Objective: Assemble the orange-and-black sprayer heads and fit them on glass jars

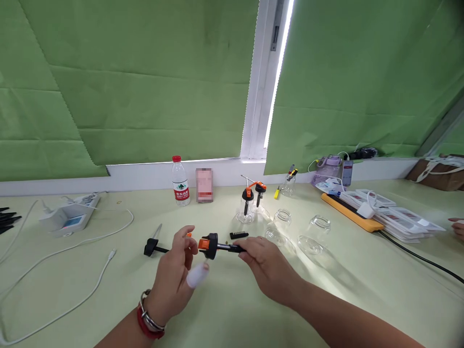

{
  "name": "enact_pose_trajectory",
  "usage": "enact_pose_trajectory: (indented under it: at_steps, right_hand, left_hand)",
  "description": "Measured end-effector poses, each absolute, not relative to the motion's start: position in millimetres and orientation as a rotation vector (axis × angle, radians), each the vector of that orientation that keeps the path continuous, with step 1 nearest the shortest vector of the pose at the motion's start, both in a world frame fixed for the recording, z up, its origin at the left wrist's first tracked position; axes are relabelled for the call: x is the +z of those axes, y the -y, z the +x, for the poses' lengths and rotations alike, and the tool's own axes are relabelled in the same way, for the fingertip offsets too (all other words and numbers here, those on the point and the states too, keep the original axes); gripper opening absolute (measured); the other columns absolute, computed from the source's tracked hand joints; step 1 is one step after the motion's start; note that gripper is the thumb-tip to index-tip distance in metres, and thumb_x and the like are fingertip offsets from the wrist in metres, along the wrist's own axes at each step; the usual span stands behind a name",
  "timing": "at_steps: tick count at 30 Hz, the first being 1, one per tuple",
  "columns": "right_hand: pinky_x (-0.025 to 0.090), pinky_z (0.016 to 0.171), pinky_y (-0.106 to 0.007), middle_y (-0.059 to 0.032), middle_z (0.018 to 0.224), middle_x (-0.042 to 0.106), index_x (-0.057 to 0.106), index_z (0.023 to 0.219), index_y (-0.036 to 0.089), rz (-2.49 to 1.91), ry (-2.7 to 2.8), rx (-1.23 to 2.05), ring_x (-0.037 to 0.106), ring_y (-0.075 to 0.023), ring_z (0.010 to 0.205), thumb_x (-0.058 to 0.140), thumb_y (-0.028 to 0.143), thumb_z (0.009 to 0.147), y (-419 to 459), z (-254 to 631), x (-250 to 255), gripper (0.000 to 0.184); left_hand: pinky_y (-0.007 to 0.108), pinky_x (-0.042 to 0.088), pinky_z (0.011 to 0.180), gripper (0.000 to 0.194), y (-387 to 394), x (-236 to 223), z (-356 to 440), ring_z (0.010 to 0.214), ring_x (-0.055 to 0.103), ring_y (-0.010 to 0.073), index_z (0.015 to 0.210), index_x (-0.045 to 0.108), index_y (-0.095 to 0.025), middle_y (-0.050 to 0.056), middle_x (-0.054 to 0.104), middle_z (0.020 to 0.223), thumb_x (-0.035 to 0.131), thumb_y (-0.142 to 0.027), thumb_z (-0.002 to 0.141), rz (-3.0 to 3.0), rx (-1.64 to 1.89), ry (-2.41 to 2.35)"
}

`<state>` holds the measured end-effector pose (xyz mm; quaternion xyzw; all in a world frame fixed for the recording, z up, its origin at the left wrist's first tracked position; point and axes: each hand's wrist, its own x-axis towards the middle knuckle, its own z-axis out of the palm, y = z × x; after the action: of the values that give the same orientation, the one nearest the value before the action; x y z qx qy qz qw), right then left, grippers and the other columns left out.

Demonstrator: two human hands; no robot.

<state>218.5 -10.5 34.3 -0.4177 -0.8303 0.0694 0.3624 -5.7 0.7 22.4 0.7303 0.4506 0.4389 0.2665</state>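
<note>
My right hand (pixel 271 270) pinches the black end of a rod on a black-and-orange bottle lid (pixel 208 245), held sideways above the table. Close to the lid's orange end is my left hand (pixel 174 275), its fingers bent and apart. A white cover wraps its thumb. I cannot tell whether a fingertip touches the lid. Behind the left hand lies another black piece (pixel 151 247) with a clear tip and a dark rod, partly hidden by the fingers. A black bit holder (pixel 239 235) rests just beyond the held lid.
Glass bottles with black-and-orange lids (pixel 247 194) stand ahead. Glass jars (pixel 282 220) are to the right, with screwdrivers (pixel 292 173) behind. A water bottle (pixel 181 183), a power strip (pixel 76 212), a white cable (pixel 90 299), and an orange bar (pixel 351 212) surround them. Another person's hand (pixel 457 227) shows far right.
</note>
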Motion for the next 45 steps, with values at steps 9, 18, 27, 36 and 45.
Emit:
enact_pose_trajectory:
  at_steps: [9,18,27,36,45]
  right_hand:
    - [0.023,0.046,-0.022,0.0056,0.053,0.031,0.053,0.063,0.018,-1.327,1.888,1.26,0.026,-0.0085,0.048,0.045,0.036,0.087,-23,223,9,0.031]
    - [0.039,0.061,-0.024,0.0017,0.065,0.056,0.064,0.088,0.016,-1.332,1.725,1.267,0.048,-0.0114,0.06,0.056,0.019,0.076,-48,209,-41,0.014]
    - [0.042,0.064,-0.026,0.0014,0.064,0.058,0.061,0.095,0.017,-1.35,1.685,1.167,0.051,-0.012,0.06,0.052,0.01,0.074,-55,199,-49,0.023]
    - [0.038,0.06,-0.023,0.0044,0.061,0.054,0.056,0.086,0.019,-1.342,1.758,1.129,0.048,-0.0112,0.058,0.05,0.007,0.073,-54,201,-46,0.019]
    - [0.036,0.058,-0.023,0.0037,0.062,0.054,0.054,0.081,0.02,-1.334,1.797,1.135,0.047,-0.0113,0.059,0.05,0.009,0.074,-55,203,-44,0.013]
  left_hand:
    - [0.025,0.028,0.05,0.03,-18,7,2,0.051,0.037,0.0138,0.063,0.042,-0.021,-0.004,0.042,0.057,0.053,-0.047,0.075,1.974,0.626,-1.415]
    - [0.025,0.023,0.049,0.042,-32,-8,0,0.047,0.03,0.0125,0.058,0.035,-0.022,-0.005,0.033,0.054,0.047,-0.058,0.076,1.925,0.355,-1.438]
    - [0.026,0.023,0.048,0.044,-36,-9,13,0.05,0.043,0.0164,0.06,0.041,-0.021,0.0,0.048,0.057,0.036,-0.061,0.079,2.063,0.28,-1.574]
    - [0.026,0.022,0.048,0.048,-37,-4,17,0.049,0.045,0.0177,0.055,0.039,-0.021,0.001,0.047,0.054,0.037,-0.064,0.078,2.065,0.281,-1.601]
    - [0.026,0.022,0.048,0.045,-38,-3,17,0.05,0.044,0.0174,0.057,0.038,-0.022,0.001,0.048,0.055,0.035,-0.06,0.08,2.091,0.246,-1.572]
